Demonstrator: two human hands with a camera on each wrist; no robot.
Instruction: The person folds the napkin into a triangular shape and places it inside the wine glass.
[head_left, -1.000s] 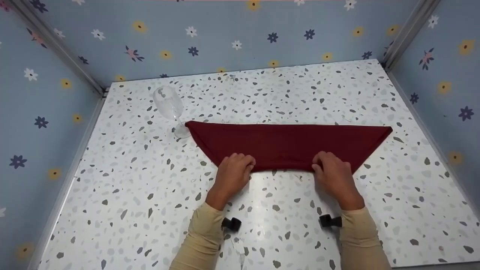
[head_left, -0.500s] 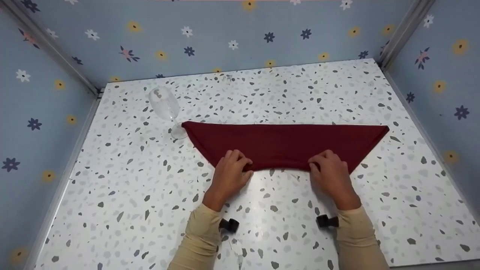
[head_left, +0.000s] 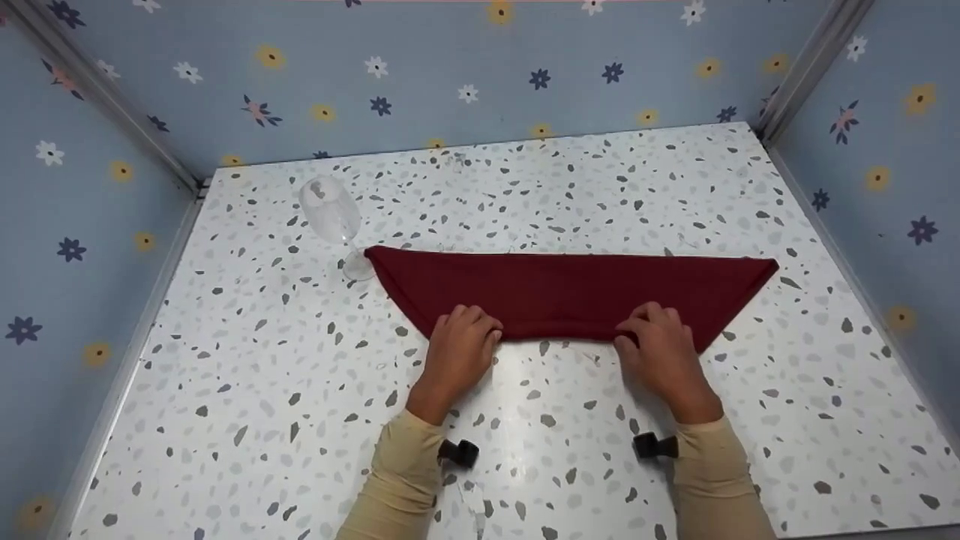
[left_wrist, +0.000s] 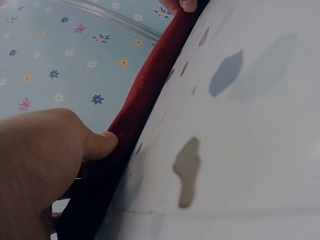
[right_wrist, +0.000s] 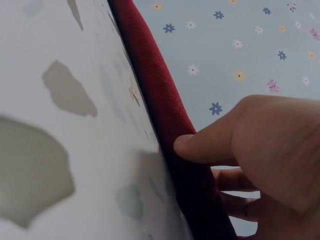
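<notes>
A dark red cloth [head_left: 570, 289] lies as a wide trapezoid on the speckled table, its long side away from me. Its near edge looks thick and rounded, like a roll. At the left part of that edge, my left hand [head_left: 457, 356] pinches the cloth between thumb and fingers. Farther right, my right hand [head_left: 664, 360] grips the same edge. In the left wrist view, the left thumb [left_wrist: 102, 144] presses on the red roll [left_wrist: 142, 87]. The right wrist view has the right thumb [right_wrist: 192, 147] on the roll [right_wrist: 157, 70], other fingers curled behind, partly hidden.
A clear wine glass [head_left: 330, 210] stands at the back left, its foot right by the cloth's far left corner. Flowered blue walls [head_left: 465, 67] border the table [head_left: 262, 330] at the back and both sides. Black wrist mounts [head_left: 459, 453] jut inward from the sleeves.
The left thumb, which showed in front of the edge half a second ago, is now tucked in against it. The cloth has hardly moved; the head view has shifted slightly.
</notes>
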